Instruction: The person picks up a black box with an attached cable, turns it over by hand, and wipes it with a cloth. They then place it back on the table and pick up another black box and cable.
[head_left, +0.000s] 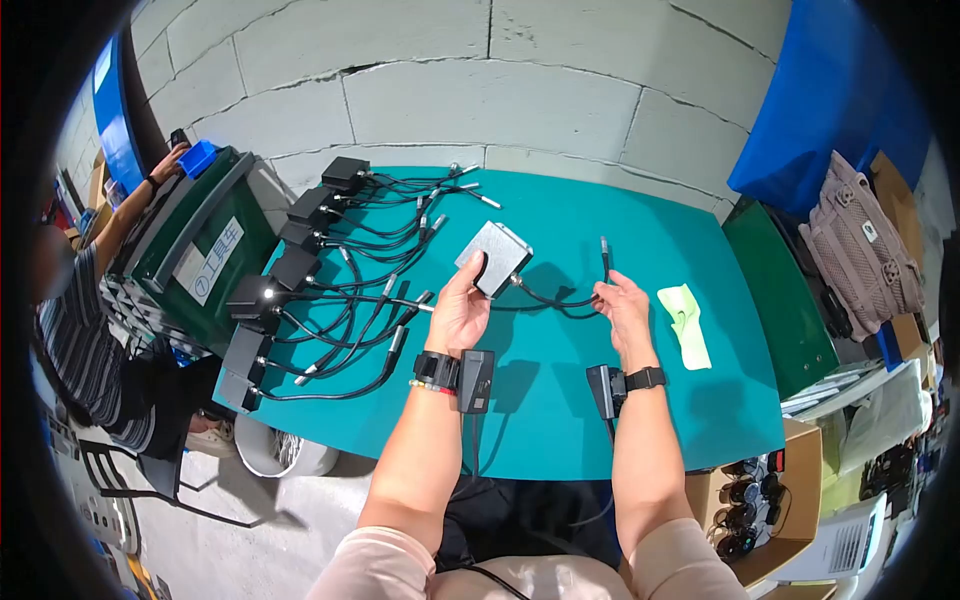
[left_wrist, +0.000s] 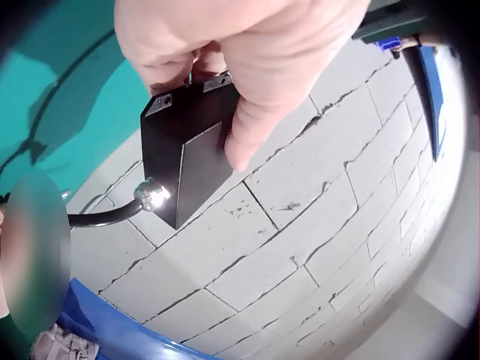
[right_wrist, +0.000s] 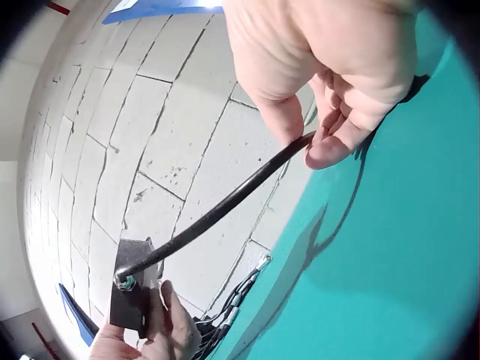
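Note:
In the head view my left hand grips a small box with a silvery face, thumb on that face. The left wrist view shows the box's black sides between the thumb and fingers of the left hand. A black cable leaves the box at a metal connector. My right hand pinches this cable between thumb and fingers, and its metal-tipped end points up beyond the hand. In the right wrist view, the right hand is nearer the camera than the box.
Several black boxes with cables line the left side of the green table. A yellow-green cloth lies right of my right hand. A person sits at the left by a green cart. An open carton stands lower right.

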